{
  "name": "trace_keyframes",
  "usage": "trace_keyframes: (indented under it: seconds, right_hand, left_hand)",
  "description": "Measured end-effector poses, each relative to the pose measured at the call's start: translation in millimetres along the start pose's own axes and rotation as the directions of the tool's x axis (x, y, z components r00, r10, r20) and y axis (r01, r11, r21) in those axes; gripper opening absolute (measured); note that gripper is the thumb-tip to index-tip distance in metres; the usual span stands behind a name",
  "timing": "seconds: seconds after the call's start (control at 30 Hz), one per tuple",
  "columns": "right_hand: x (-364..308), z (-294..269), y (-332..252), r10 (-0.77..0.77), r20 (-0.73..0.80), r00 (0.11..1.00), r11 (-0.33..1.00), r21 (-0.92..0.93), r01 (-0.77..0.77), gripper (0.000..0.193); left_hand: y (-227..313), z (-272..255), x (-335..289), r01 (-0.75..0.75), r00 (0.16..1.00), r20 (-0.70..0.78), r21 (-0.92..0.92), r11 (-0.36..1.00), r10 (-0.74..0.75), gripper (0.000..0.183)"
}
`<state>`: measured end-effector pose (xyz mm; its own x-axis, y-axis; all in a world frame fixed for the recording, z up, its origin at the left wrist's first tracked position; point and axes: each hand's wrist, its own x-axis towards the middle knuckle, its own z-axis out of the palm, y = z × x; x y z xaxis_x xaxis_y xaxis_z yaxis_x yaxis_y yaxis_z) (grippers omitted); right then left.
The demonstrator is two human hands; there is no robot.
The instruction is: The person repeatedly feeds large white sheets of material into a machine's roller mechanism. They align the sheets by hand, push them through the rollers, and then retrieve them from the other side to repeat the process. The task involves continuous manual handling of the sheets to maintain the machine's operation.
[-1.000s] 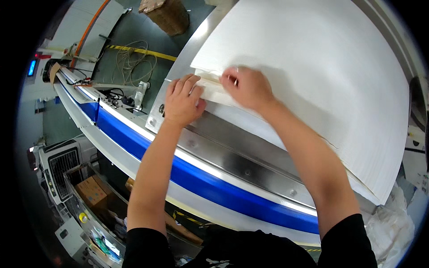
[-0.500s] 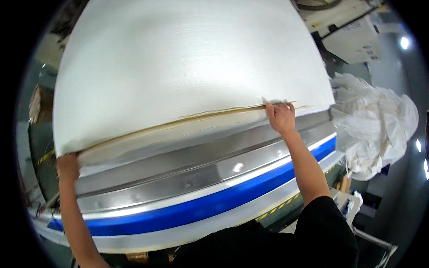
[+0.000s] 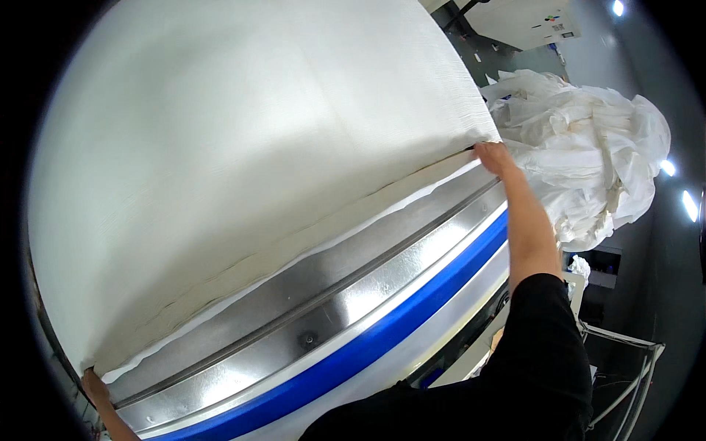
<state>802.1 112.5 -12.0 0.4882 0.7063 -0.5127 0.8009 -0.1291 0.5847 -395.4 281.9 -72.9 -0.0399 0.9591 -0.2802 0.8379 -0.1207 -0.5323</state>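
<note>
A broad stack of thin white sheets (image 3: 243,125), fabric or paper, covers most of the surface before me, its layered front edge facing me. At its right front corner my right hand (image 3: 494,159) is closed on the edge, fingers hooked over the top layers. My left hand (image 3: 95,386) is closed at the left front corner, low in the picture; its fingertips are partly hidden by the sheets. The edge runs taut and nearly straight between the hands, and a thin white bottom layer sticks out below it.
In front of the stack runs a shiny metal strip (image 3: 323,317), then a blue band (image 3: 353,336) along the table's edge. A large crumpled heap of white sheeting (image 3: 588,147) stands at the right. Beyond it is a white machine cabinet (image 3: 518,22). A metal frame (image 3: 625,334) is at lower right.
My right hand has slid right along the edge to the corner, while my left stays at the left corner. The long gap under the top layers has closed. My view has turned.
</note>
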Motion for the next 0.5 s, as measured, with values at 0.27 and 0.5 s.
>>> trace_keyframes:
  seconds: [0.27,0.5]
  right_hand:
    - [3.5,26.9,9.2,0.021,-0.26,0.965,0.993,0.119,0.01,0.017]
    - [-37.7,-0.8,52.6,0.073,-0.24,0.968,0.983,0.182,-0.029,0.045]
  left_hand:
    - [-3.0,-5.3,-4.6,0.032,0.972,0.223,0.179,0.983,-0.072,0.022]
    - [16.0,-81.6,-52.1,-0.116,0.992,-0.035,0.056,0.992,0.118,0.039]
